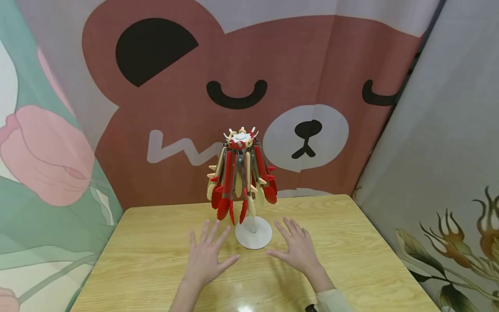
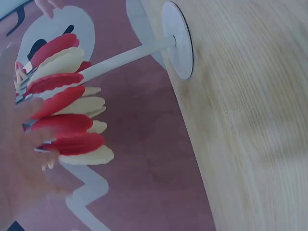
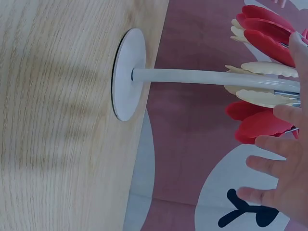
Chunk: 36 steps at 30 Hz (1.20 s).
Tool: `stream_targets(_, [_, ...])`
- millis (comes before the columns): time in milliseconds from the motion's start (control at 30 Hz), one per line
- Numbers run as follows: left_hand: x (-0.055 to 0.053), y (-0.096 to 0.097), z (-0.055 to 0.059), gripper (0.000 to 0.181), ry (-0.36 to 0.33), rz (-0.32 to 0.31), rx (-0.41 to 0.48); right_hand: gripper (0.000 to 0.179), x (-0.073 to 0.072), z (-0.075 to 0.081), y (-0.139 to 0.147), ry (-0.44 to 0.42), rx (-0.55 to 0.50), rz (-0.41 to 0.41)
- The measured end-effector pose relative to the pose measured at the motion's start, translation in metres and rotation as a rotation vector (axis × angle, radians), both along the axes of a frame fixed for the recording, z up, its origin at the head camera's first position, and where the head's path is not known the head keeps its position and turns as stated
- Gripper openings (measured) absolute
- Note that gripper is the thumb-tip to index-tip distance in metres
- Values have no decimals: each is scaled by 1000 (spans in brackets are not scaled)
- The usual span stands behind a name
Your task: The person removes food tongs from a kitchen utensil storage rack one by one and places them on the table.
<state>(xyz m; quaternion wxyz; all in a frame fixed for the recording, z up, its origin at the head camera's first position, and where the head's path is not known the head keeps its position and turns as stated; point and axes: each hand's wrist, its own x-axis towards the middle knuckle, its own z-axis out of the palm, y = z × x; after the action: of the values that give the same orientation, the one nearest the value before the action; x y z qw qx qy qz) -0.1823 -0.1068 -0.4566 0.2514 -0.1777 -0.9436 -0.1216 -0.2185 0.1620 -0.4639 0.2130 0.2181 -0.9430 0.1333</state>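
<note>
A white stand (image 1: 253, 240) with a round base and upright pole stands on the table in the head view. Red tongs (image 1: 223, 209) and cream tongs (image 1: 251, 206) hang by loops from hooks around its top, their scalloped tips pointing down. To the left of the base, my left hand (image 1: 204, 259) hovers with fingers spread. My right hand (image 1: 299, 250) is spread likewise on the other side. Neither holds anything. Blurred, the left hand (image 2: 21, 168) overlaps some tongs in its wrist view. Fingers of the right hand (image 3: 291, 178) appear beside the pole (image 3: 202, 77) in the right wrist view.
A light wooden table (image 1: 148, 255) carries the stand. Behind it hangs a curtain with a brown bear print (image 1: 296, 65). Flower-patterned curtains flank it, a pink and green one (image 1: 50, 160) at left and a grey one (image 1: 436, 143) at right.
</note>
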Motion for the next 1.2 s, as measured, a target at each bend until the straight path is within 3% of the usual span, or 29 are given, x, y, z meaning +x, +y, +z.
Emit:
stream_targets(267, [-2, -4, 1, 65, -11, -128, 126, 74, -1, -1, 1, 8, -44, 5])
stream_targets(533, [-7, -6, 6, 51, 143, -222, 138, 63, 1, -5, 1, 29, -66, 21])
stream_targets(833, [-10, -5, 6, 45, 207, -249, 152, 60, 2, -6, 0, 46, -90, 45])
stream_targets(1200, [-15, -4, 12, 44, 206, -277, 197, 58, 0, -8, 4, 48, -76, 48])
